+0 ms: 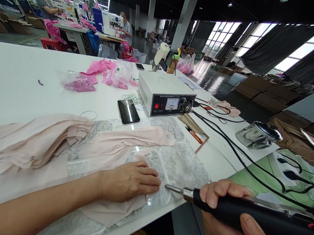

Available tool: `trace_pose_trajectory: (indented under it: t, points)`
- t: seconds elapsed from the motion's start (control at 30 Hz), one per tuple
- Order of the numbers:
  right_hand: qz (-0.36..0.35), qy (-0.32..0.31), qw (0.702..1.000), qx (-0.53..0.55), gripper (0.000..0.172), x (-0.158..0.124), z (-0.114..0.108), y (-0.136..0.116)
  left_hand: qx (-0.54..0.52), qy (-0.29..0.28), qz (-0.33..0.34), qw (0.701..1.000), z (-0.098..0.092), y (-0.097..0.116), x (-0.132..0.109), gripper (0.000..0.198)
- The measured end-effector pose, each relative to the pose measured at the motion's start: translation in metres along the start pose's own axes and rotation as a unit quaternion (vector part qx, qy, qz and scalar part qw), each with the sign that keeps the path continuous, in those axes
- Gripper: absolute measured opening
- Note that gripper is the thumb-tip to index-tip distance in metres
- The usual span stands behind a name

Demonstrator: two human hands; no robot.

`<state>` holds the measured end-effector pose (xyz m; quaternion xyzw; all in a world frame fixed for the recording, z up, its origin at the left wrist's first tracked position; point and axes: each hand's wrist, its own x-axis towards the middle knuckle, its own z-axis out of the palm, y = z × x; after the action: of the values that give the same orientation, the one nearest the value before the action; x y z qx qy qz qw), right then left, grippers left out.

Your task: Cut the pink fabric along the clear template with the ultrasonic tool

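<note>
My left hand lies palm down, fingers laid flat, on a piece of pale pink fabric. Beneath the cloth is a clear-topped grey marbled mat. At lower right, my right hand is wrapped around a black ultrasonic handpiece with a pointed metal tip. The tip sits just right of my left fingertips; whether it touches the mat I cannot tell. Another strip of pale pink fabric lies beyond my left hand, and a thick folded stack of it is on the left.
Behind the mat stand a control box and a phone. Black cables run along the right, near a glass mug and an orange pen. Bagged pink beads lie farther back. Two people work at sewing machines.
</note>
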<state>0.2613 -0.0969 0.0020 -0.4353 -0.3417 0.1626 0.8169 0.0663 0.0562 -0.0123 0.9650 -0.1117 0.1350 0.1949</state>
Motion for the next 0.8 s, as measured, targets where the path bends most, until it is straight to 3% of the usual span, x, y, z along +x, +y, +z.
trace_pose_trajectory:
  t: [0.8]
  points:
    - [0.037, 0.004, 0.999, 0.03, 0.018, -0.003, -0.0009, -0.0015, 0.059, -0.02, 0.03, 0.998, -0.0003, 0.0015, 0.0006, 0.035]
